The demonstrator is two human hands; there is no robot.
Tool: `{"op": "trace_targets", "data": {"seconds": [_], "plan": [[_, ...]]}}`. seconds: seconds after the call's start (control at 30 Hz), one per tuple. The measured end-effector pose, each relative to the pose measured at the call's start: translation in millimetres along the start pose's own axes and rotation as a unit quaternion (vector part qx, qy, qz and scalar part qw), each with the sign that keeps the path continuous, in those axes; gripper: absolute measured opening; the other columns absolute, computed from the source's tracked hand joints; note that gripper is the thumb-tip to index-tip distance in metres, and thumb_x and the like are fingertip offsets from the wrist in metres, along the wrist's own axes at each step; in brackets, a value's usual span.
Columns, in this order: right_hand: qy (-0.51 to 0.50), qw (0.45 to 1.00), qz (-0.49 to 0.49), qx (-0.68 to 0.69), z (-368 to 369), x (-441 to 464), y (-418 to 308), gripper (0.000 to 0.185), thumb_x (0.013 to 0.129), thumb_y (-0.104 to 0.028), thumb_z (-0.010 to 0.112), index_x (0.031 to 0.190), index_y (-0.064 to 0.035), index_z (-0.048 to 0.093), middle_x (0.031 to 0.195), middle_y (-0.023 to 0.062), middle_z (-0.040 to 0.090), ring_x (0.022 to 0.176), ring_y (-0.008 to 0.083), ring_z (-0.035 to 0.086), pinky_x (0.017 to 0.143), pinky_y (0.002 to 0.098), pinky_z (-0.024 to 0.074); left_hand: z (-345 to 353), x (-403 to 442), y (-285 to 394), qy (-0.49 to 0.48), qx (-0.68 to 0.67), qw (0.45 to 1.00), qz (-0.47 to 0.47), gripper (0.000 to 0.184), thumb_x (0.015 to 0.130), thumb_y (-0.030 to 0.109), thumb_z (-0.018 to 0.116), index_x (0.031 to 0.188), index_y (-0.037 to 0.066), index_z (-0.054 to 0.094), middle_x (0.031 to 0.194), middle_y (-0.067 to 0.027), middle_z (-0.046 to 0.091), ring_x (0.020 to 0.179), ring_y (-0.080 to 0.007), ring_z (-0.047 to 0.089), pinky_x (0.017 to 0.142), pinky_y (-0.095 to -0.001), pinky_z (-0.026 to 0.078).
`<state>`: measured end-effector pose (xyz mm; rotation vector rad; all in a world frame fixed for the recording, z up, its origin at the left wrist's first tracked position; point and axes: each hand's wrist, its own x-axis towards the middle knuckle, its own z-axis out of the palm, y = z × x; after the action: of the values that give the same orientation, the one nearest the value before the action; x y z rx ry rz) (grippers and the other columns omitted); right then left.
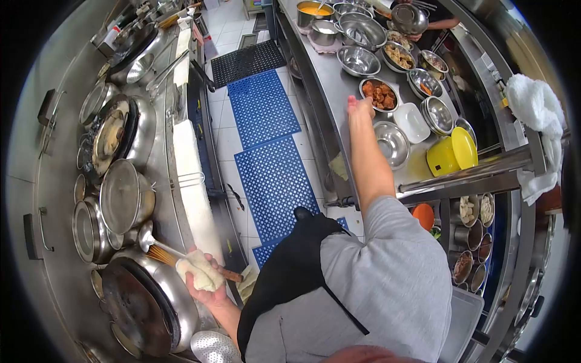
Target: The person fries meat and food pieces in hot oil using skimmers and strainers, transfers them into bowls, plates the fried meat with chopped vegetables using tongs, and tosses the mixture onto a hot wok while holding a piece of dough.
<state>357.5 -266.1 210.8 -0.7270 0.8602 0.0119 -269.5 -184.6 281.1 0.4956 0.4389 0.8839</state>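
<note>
My left hand [204, 283] is closed around a folded pale cloth [201, 270] and the handle of a ladle. The ladle's metal bowl [146, 236] points away to the left, and its wooden handle end [230, 274] sticks out to the right of the cloth. My right hand [361, 107] is stretched over the steel counter at the near-left rim of a metal bowl of reddish-brown chunks [379, 94]. Its fingers are partly hidden, so whether it grips that rim is unclear. Just nearer stand an empty steel bowl [391, 145] and a white plastic container [411, 123].
Woks [145, 308] and a strainer over a pot [126, 196] line the stove at left. A yellow container [445, 156], several food bowls and a pot of orange liquid [315, 11] stand on the right counter. Blue mats [278, 187] cover the aisle. Another person's arm [443, 23] shows top right.
</note>
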Motion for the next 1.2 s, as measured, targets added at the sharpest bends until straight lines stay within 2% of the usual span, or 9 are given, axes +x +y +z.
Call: {"op": "trace_targets", "data": {"seconds": [0.13, 0.33, 0.53, 0.73, 0.83, 0.87, 0.93, 1.1, 1.2], "plan": [[0.018, 0.995, -0.089, 0.049, 0.2, 8.7, 8.9, 0.026, 0.094, -0.009, 0.058, 0.114, 0.004, 0.049, 0.101, 0.0179, 0.061, 0.061, 0.0209, 0.061, 0.046, 0.0307, 0.0532, 4.1, 5.3, -4.8, 0.008, 0.022, 1.0, -0.013, 0.076, 0.09, 0.044, 0.059, 0.148, 0.006, 0.028, 0.108, -0.0187, 0.061, 0.083, -0.028, 0.061, 0.064, -0.0377, 0.052], [-0.077, 0.99, -0.12, -0.012, -39.5, -24.6, 31.8, 0.019, 0.084, 0.001, 0.056, 0.102, 0.0048, 0.052, 0.089, 0.0151, 0.062, 0.059, 0.0201, 0.062, 0.048, 0.0294, 0.0542, -4.3, -13.9, -2.0, 0.008, 0.002, 1.0, -0.02, 0.077, 0.092, 0.05, 0.055, 0.15, 0.007, 0.025, 0.113, -0.0199, 0.059, 0.084, -0.0295, 0.061, 0.064, -0.0427, 0.055], [-0.344, 0.928, -0.062, -0.125, -106.0, -103.6, 64.0, 0.014, 0.081, 0.001, 0.058, 0.095, 0.0011, 0.056, 0.08, 0.0092, 0.062, 0.056, 0.0169, 0.06, 0.049, 0.028, 0.0545, -36.3, -55.8, 22.1, 0.001, -0.008, 1.0, 0.029, 0.09, 0.087, 0.052, 0.064, 0.151, 0.005, 0.02, 0.113, -0.0209, 0.059, 0.087, -0.0296, 0.062, 0.066, -0.0419, 0.059], [-0.576, 0.759, 0.023, -0.302, -138.4, -254.4, 81.1, 0.016, 0.082, -0.001, 0.064, 0.097, 0.0023, 0.061, 0.083, 0.0079, 0.065, 0.062, 0.016, 0.062, 0.053, 0.0262, 0.0548, -69.4, -122.7, 49.0, 0.114, -0.065, 0.988, 0.077, 0.082, 0.08, 0.043, 0.066, 0.145, 0.004, 0.033, 0.109, -0.0211, 0.06, 0.082, -0.0284, 0.064, 0.062, -0.0401, 0.057], [-0.648, 0.656, 0.105, -0.372, -152.6, -332.4, 118.5, 0.026, 0.081, -0.002, 0.068, 0.105, 0.0035, 0.06, 0.087, 0.0102, 0.068, 0.063, 0.0151, 0.064, 0.054, 0.0236, 0.0541, -80.8, -148.3, 58.5, 0.074, -0.086, 0.989, 0.098, 0.071, 0.086, 0.039, 0.061, 0.144, 0.008, 0.036, 0.12, -0.029, 0.058, 0.095, -0.0366, 0.067, 0.078, -0.0482, 0.059], [-0.677, 0.618, 0.147, -0.371, -159.5, -356.5, 138.4, 0.028, 0.081, -0.002, 0.067, 0.108, 0.004, 0.06, 0.089, 0.0112, 0.068, 0.064, 0.0151, 0.065, 0.053, 0.0228, 0.0538, -75.4, -155.5, 60.6, 0.114, -0.07, 0.985, 0.113, 0.075, 0.085, 0.041, 0.064, 0.144, 0.005, 0.034, 0.112, -0.0288, 0.06, 0.086, -0.0354, 0.069, 0.067, -0.0461, 0.061], [-0.704, 0.546, 0.232, -0.392, -180.4, -420.4, 178.1, 0.024, 0.083, 0.0, 0.065, 0.106, 0.0026, 0.059, 0.09, 0.0112, 0.068, 0.066, 0.0164, 0.065, 0.054, 0.0245, 0.0542, -85.8, -174.3, 62.2, 0.098, -0.076, 0.985, 0.124, 0.075, 0.081, 0.038, 0.068, 0.14, 0.002, 0.039, 0.102, -0.0251, 0.063, 0.079, -0.0313, 0.069, 0.064, -0.0417, 0.06], [-0.718, 0.409, 0.321, -0.463, -237.1, -542.5, 311.4, 0.039, 0.082, 0.003, 0.068, 0.115, 0.0029, 0.048, 0.094, 0.0123, 0.063, 0.078, 0.0211, 0.064, 0.066, 0.0349, 0.0573, -82.9, -210.5, 42.4, 0.238, -0.11, 0.939, 0.223, 0.074, 0.075, 0.04, 0.071, 0.133, -0.001, 0.048, 0.095, -0.0196, 0.065, 0.071, -0.0278, 0.067, 0.059, -0.0371, 0.057], [-0.779, 0.291, 0.3, -0.468, -289.3, -617.7, 379.6, 0.014, 0.081, 0.002, 0.069, 0.075, -0.0025, 0.057, 0.077, 0.0088, 0.062, 0.064, 0.0175, 0.063, 0.056, 0.0291, 0.058, -87.5, -236.6, 21.5, 0.291, -0.142, 0.908, 0.267, 0.074, 0.075, 0.04, 0.071, 0.132, -0.001, 0.049, 0.094, -0.0185, 0.065, 0.071, -0.0273, 0.067, 0.059, -0.0374, 0.057]]}}
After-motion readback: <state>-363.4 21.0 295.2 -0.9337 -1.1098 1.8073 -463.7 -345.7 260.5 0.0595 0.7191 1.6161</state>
